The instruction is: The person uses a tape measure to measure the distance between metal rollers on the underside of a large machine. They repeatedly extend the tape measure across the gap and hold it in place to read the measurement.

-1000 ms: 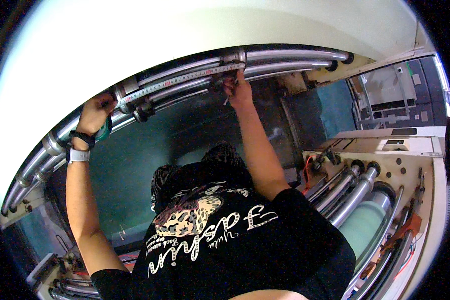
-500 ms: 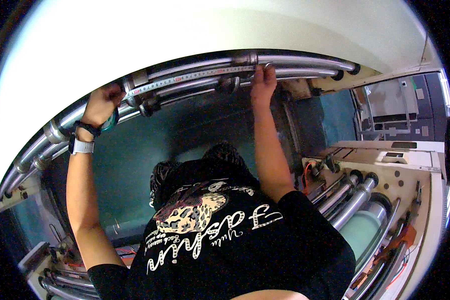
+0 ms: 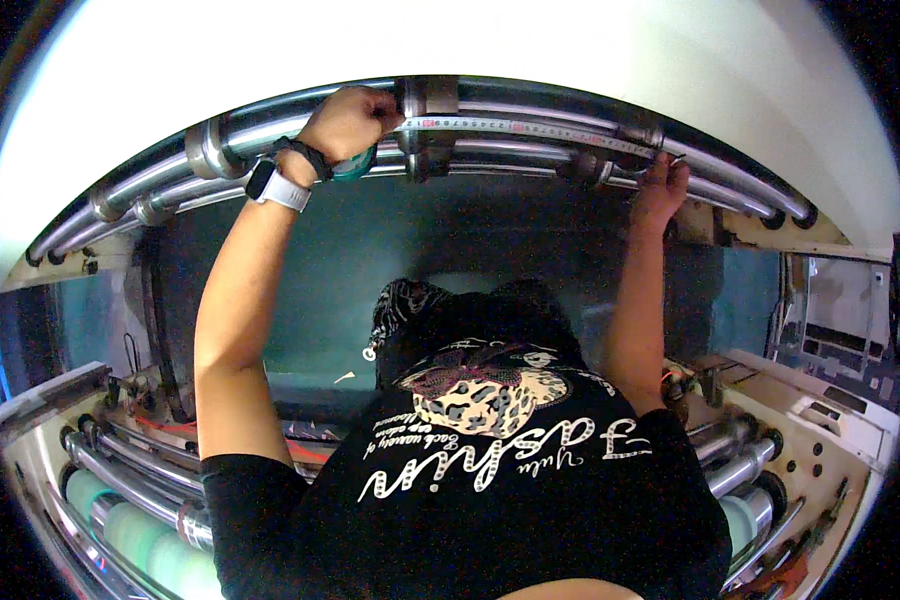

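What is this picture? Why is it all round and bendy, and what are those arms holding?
There's no robot here, just a person with two bare hands. The camera sits on the person's head and looks down. Its wide fisheye lens bends straight things and makes the dark round edge. That's why you see the person's black T-shirt below.

The left hand wears a watch on its wrist and holds a tape measure, with its teal case by the palm. The right hand grips the other end of the tape, so the pale measuring strip stretches between them.

The strip runs along shiny metal rods with thick collars around them, part of a machine. Near the bottom left is a pale green roller.
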The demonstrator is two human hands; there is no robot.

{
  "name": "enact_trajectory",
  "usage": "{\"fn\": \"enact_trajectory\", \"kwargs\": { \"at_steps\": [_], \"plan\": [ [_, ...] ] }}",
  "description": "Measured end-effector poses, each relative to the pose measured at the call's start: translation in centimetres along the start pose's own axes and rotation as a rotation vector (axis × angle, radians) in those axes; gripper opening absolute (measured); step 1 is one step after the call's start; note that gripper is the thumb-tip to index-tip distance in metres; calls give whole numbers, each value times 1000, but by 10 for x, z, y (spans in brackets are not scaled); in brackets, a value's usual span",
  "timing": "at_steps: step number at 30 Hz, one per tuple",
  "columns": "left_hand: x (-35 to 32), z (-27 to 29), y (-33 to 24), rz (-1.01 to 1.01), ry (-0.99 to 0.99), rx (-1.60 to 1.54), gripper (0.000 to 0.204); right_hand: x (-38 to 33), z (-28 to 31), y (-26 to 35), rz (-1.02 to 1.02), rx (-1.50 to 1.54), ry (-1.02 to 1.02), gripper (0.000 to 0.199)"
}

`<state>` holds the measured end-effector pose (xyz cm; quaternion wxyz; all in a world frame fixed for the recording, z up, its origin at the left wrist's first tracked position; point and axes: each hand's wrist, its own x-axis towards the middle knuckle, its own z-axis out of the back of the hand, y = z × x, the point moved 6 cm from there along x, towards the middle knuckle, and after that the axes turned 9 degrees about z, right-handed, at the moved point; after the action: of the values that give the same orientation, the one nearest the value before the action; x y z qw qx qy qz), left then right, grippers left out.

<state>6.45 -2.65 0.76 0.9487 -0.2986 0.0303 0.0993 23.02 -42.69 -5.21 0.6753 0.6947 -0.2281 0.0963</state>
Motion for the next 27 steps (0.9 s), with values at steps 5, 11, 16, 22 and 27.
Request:
{"fn": "enact_trajectory", "kwargs": {
  "at_steps": [5, 11, 16, 22, 27],
  "plan": [
    [1, -1, 5, 31, -13, -18, 21, -8, -15, 14, -18, 89, -9, 12],
    [3, -3, 7, 30, 27, -13, 22, -8, -16, 14, -39, 122, 25, 13],
    [3, -4, 9, 27, 23, -46, 22, -9, -20, 17, -41, 180, 32, 15],
    [3, -3, 8, 58, 24, -39, 21, -8, -18, 16, -51, 179, 19, 17],
    [6, -8, 14, 54, 27, -98, 22, -10, -21, 24, -70, 126, 26, 19]
  ]
}}
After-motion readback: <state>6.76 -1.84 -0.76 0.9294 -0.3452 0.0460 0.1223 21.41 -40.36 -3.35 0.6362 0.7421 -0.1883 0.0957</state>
